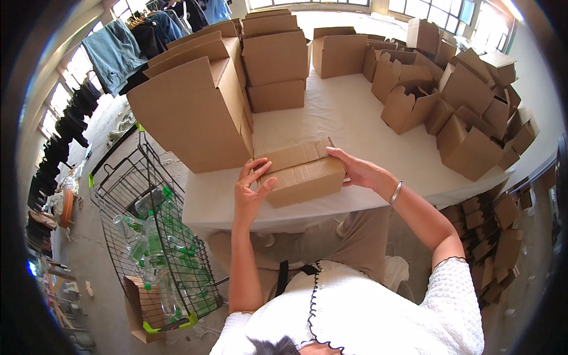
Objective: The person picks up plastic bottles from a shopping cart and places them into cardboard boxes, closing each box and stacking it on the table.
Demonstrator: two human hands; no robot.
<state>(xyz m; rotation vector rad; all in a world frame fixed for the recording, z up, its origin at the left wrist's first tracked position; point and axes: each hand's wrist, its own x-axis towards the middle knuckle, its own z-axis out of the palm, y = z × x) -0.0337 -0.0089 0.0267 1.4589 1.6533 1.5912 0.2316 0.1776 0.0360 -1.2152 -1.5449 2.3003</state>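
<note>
In front of me a small brown cardboard box (306,182) lies near the front edge of the white-covered table (284,133). Its top flaps are folded over, and a flap tip sticks up at the far right corner. My left hand (254,186) grips the left end, fingers over the top edge and thumb against the front. At the opposite end my right hand (361,169) holds the box, its thumb on the top and its other fingers partly hidden behind the side.
Large stacked cartons (195,115) stand at the table's left. Open-topped boxes (410,104) crowd its right side, with flattened cardboard (483,235) on the floor below. A wire shopping cart (155,248) with plastic bottles is at my left. Clothes (115,49) hang beyond.
</note>
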